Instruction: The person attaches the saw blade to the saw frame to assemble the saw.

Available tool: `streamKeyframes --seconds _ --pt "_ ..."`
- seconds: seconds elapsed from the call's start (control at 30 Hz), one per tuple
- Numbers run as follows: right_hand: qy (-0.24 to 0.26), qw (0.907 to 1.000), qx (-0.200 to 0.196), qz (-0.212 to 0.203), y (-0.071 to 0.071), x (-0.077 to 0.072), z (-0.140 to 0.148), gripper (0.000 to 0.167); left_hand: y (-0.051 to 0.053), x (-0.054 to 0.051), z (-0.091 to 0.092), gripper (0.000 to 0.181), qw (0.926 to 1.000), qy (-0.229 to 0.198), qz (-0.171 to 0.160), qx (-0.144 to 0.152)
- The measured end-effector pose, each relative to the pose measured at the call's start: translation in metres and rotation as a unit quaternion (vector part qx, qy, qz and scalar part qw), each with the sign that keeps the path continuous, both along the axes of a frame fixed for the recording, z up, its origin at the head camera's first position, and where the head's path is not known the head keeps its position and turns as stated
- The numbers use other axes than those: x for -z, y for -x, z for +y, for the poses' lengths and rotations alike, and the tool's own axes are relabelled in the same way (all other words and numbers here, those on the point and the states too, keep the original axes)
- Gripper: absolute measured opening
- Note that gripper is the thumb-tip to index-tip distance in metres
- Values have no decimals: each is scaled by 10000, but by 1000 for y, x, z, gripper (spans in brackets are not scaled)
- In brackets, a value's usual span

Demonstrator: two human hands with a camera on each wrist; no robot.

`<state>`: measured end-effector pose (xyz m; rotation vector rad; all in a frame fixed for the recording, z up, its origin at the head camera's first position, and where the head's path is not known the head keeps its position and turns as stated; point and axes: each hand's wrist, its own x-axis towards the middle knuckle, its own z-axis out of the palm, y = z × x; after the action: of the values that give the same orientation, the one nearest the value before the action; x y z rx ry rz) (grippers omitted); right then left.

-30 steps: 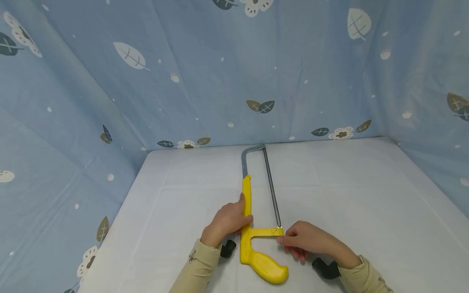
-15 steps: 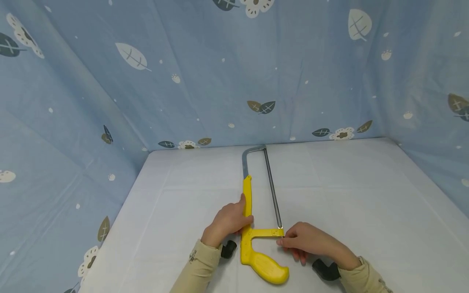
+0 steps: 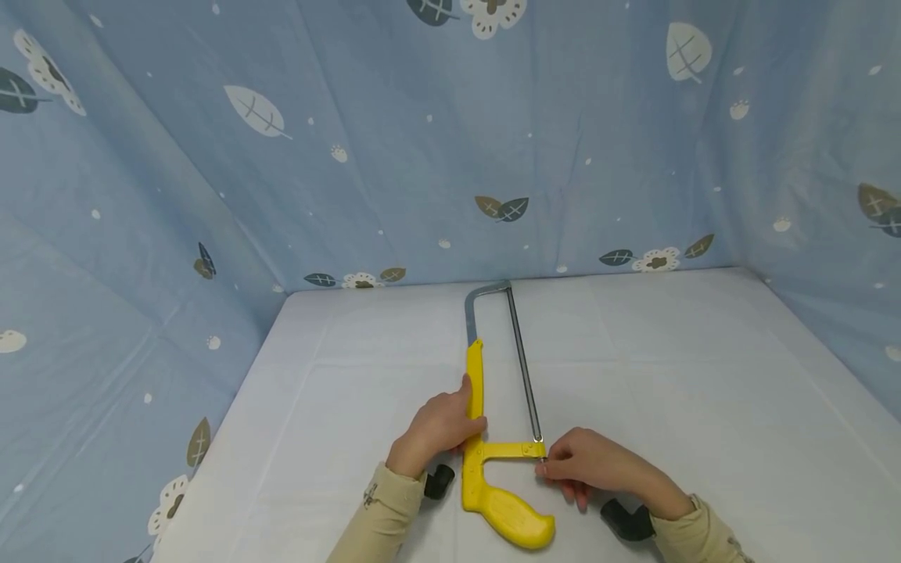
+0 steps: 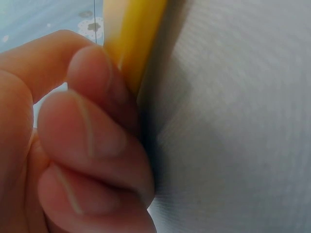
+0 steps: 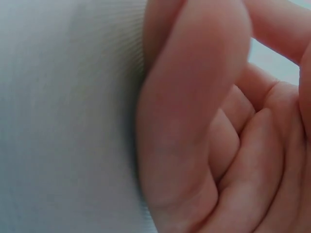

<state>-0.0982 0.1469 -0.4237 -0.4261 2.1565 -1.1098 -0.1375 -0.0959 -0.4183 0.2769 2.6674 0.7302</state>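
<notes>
Yellow frame of a hacksaw (image 3: pixel 475 367) lies on white cloth (image 3: pixel 366 391), mid-scene, roughly lengthwise from near to far. Handle (image 3: pixel 517 518) is at the near end, angled off to the right. Grey metal bow (image 3: pixel 470 317) forms the far end, bending right, just beside the foot of a blue curtain (image 3: pixel 394 156) printed with leaves and flowers. Blade (image 3: pixel 522 361) runs along the right side, from the bow's tip to the yellow cross-piece (image 3: pixel 507 450).

Left hand (image 3: pixel 436 422): grips the frame from the left, just beyond the cross-piece; thumb across the top, index finger extended along the far part. Left wrist view: other fingers curled against the yellow edge, close to the cloth.

Right hand (image 3: pixel 598 457): thumb and index finger narrow, pinching a small metal stud (image 3: pixel 543 460) on the near side of the cross-piece's right end. Remaining fingers bent beneath. Right wrist view: blurred fingers above cloth; pinch point cannot be seen there.

Beige sleeves (image 3: pixel 376 512) on both arms; black device (image 3: pixel 626 520) at right wrist.
</notes>
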Motion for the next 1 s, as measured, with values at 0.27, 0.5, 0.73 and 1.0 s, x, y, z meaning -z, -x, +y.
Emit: streamKeyframes --seconds 0.27,0.5,0.73,1.0 --pt "134 9998 133 -7 3 6 3 35 1 1 0 78 10000 8 -28 -10" --pt "227 9995 212 43 3 7 3 36 1 2 -1 78 10000 -43 -66 -32" --pt "199 9996 220 -4 2 6 3 36 0 1 -1 77 10000 -95 -19 23" --pt "156 9997 170 -11 2 5 3 38 0 0 -1 78 9999 -55 -93 -8"
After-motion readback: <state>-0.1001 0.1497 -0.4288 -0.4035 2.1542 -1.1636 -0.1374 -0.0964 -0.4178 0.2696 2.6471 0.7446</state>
